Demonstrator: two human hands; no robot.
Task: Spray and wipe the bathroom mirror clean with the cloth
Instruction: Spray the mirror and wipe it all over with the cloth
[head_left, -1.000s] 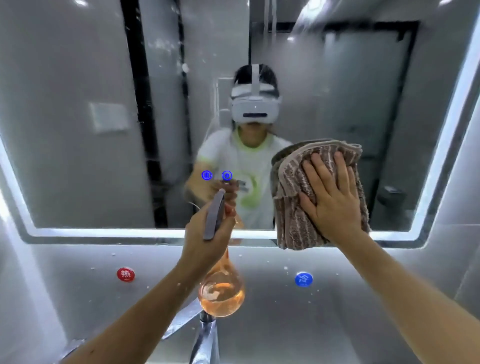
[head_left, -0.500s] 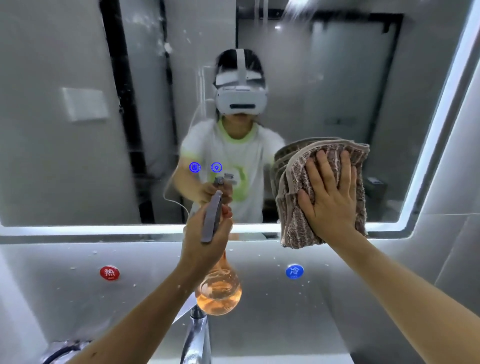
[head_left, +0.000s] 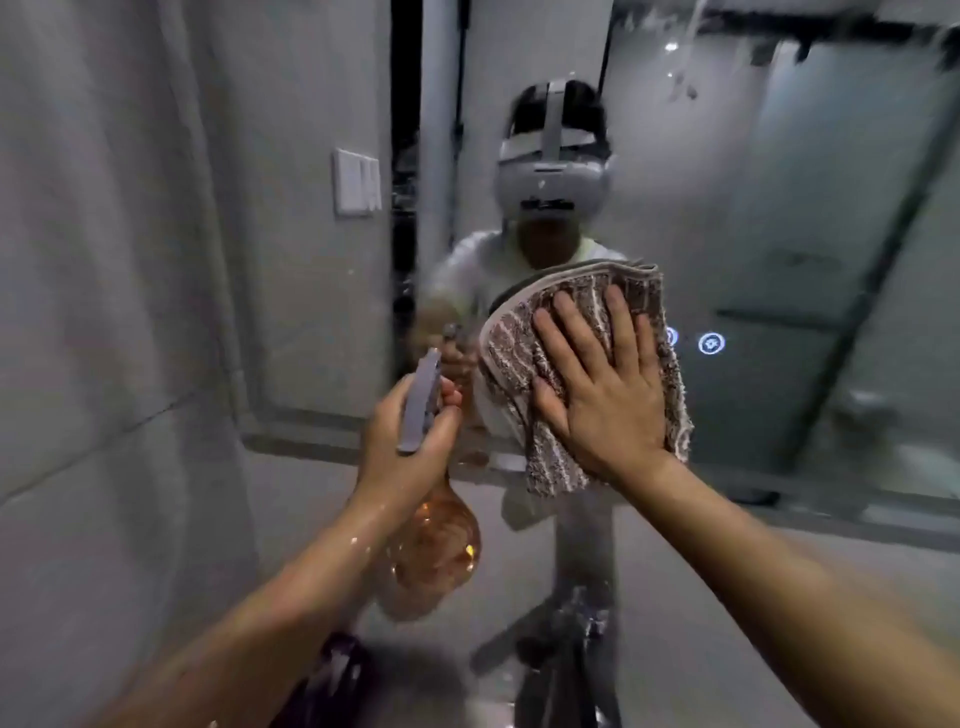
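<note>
Compared with the frame half a second earlier, both hands now sit further right against the mirror, and the two small lit icons on the glass, formerly left of the cloth, now appear at its right edge (one partly covered by it). Right hand: palm flat, fingers spread and extended, pressing the folded brown-and-white striped cloth against the lower part of the glass; the cloth's bottom corner hangs past the mirror's lower edge. Left hand: closed around the neck of the spray bottle, whose rounded amber body hangs below the fist and whose grey trigger head projects above it, pointing towards the glass; the bottle is just left of the cloth and not touching it. Faucet: blurred, below the cloth, in front of the wall under the mirror. Mirror reflection: a person wearing a white headset, a wall switch plate to the left. Frame is motion-blurred throughout.
</note>
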